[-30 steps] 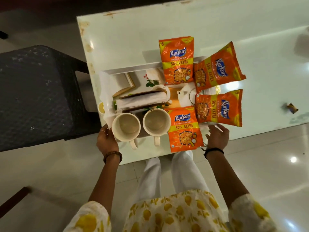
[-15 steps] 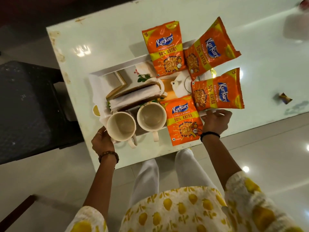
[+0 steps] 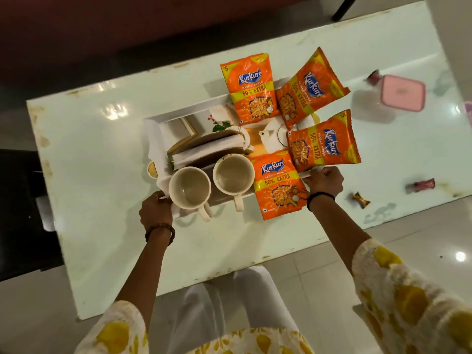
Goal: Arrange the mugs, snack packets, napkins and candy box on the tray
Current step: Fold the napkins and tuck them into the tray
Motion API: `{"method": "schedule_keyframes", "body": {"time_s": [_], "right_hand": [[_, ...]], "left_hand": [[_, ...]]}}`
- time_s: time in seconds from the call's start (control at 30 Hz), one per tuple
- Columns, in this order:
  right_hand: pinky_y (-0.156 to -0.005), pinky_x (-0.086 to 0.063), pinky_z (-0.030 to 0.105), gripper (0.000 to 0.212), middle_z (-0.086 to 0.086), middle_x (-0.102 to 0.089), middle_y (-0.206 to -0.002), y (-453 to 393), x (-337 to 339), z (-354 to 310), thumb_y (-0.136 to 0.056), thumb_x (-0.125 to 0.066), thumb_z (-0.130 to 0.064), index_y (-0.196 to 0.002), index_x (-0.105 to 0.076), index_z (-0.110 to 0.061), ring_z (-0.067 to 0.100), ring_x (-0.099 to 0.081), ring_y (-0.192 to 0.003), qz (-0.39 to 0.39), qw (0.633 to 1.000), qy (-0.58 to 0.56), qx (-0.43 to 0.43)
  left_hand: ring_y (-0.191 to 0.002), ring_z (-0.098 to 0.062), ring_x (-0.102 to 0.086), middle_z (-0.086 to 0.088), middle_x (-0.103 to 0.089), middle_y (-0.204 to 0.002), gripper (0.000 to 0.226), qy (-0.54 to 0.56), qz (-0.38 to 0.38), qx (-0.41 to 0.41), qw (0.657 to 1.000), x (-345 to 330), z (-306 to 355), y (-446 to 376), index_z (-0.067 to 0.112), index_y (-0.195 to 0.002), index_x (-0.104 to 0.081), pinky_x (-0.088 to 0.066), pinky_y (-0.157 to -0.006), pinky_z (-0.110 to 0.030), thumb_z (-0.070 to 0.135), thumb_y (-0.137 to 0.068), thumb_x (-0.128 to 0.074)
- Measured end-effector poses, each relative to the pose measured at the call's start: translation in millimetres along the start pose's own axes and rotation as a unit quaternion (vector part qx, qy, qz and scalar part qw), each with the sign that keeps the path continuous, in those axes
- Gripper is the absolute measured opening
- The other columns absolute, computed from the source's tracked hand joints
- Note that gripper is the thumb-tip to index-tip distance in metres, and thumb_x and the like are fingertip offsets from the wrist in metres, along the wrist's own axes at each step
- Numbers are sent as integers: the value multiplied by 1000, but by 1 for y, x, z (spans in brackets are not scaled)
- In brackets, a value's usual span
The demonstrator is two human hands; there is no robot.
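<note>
A white tray point(image 3: 178, 116) lies on the pale table point(image 3: 107, 200). On it stand two cream mugs point(image 3: 190, 189) point(image 3: 233, 174) at the near edge, with folded white napkins point(image 3: 207, 152) in a brown holder behind them. Several orange Kurkure snack packets point(image 3: 251, 88) point(image 3: 310, 89) point(image 3: 323, 144) point(image 3: 279, 185) cover the tray's right half, partly hiding a small white teapot point(image 3: 270, 139). My left hand point(image 3: 155, 213) grips the tray's near left corner. My right hand point(image 3: 325, 181) grips the tray's near right edge. A pink-lidded clear candy box point(image 3: 401, 97) stands on the table at the far right, off the tray.
Wrapped candies point(image 3: 360, 199) point(image 3: 424, 184) lie loose on the table to the right of the tray. A dark chair point(image 3: 20, 213) stands at the table's left end. The table's near edge point(image 3: 204, 277) is right in front of my legs.
The tray with its load sits farther in from the table's near edge than before. Both hands have closed on its near corners. The view shifted, so the candy box now shows.
</note>
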State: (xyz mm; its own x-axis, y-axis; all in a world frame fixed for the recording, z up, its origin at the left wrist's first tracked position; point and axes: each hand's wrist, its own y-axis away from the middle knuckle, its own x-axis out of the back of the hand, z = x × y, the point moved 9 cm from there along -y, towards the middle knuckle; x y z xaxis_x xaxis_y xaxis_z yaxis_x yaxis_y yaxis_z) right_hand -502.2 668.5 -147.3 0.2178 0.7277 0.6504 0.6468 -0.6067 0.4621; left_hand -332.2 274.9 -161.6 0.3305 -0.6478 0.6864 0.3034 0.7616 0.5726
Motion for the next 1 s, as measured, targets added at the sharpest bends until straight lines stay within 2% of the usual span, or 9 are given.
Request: {"method": "schedule_keyframes", "body": {"time_s": [0.1, 0.17, 0.3, 0.5, 0.6, 0.7, 0.8, 0.87, 1.0], "right_hand": [[-84, -53, 39, 19, 19, -65, -109, -24, 0, -11, -79, -62, -4, -97, -59, -1, 36, -61, -100, -3, 1000, 4, -12], [-91, -51, 43, 21, 19, -65, -111, -36, 0, -18, -80, -62, -6, -100, -59, 0, 36, -60, -103, 2, 1000, 11, -11], [-93, -49, 43, 19, 20, -64, -112, -46, -3, -24, -82, -58, -7, -100, -60, 1, 37, -59, -104, 3, 1000, 1, 10], [-94, -50, 46, 15, 19, -62, -113, -49, -3, -20, -85, -56, -8, -98, -57, -1, 36, -60, -103, -22, 999, -3, 27], [-93, -51, 49, 10, 18, -62, -112, -50, -3, -17, -84, -59, -8, -92, -53, -9, 36, -61, -101, -45, 999, -8, 24], [-93, -50, 50, 19, 19, -62, -114, -48, -3, -14, -81, -62, -4, -83, -45, -14, 37, -61, -102, -66, 997, -22, 19], [-93, -51, 45, 24, 19, -60, -117, -45, -1, -12, -80, -62, -2, -87, -43, -15, 35, -60, -105, -74, 997, -34, 12], [-89, -51, 38, 26, 18, -59, -118, -37, 5, -10, -80, -60, 0, -91, -43, -16, 32, -59, -104, -67, 997, -36, 19], [-80, -35, 20, 27, 21, -51, -121, 1, 30, -8, -79, -55, 3, -105, -50, -3, 27, -54, -103, -39, 993, -55, 100]], "left_hand": [[-101, -42, -61, -25, -67, -108, 26, -18, -17, -20, 1000, -13, 25, -5, 4, -105, -66, -51, -89, -50, 6, -81, -54], [-102, -42, -61, -25, -67, -108, 26, -30, -21, -34, 999, -20, 42, -11, 4, -104, -66, -51, -89, -50, 6, -81, -54], [-109, -41, -56, -24, -66, -112, 26, -74, -4, -47, 996, -26, 61, -18, 4, -106, -66, -47, -92, -42, 7, -83, -54], [-112, -39, -55, -24, -63, -118, 29, -92, -29, -37, 995, -31, 49, -10, 3, -113, -61, -46, -96, -46, 9, -85, -55], [-110, -40, -57, -23, -64, -116, 28, -66, -27, -41, 997, -32, 43, -6, 2, -111, -61, -47, -95, -48, 9, -84, -56], [-112, -40, -57, -26, -63, -117, 29, -15, -37, -43, 998, -32, 38, -6, 0, -112, -59, -48, -94, -51, 7, -84, -58], [-111, -39, -57, -27, -60, -120, 33, 54, -52, -26, 997, -34, 27, 1, 1, -118, -56, -48, -94, -51, 0, -86, -51], [-106, -35, -58, -24, -58, -121, 33, 103, -20, -36, 994, -28, 22, 26, 0, -118, -54, -48, -94, -46, -3, -85, -47], [-90, -26, -57, -19, -56, -111, 20, 125, 185, -215, 951, 2, 27, 115, -1, -100, -56, -42, -73, -24, -4, -83, -44]]}}
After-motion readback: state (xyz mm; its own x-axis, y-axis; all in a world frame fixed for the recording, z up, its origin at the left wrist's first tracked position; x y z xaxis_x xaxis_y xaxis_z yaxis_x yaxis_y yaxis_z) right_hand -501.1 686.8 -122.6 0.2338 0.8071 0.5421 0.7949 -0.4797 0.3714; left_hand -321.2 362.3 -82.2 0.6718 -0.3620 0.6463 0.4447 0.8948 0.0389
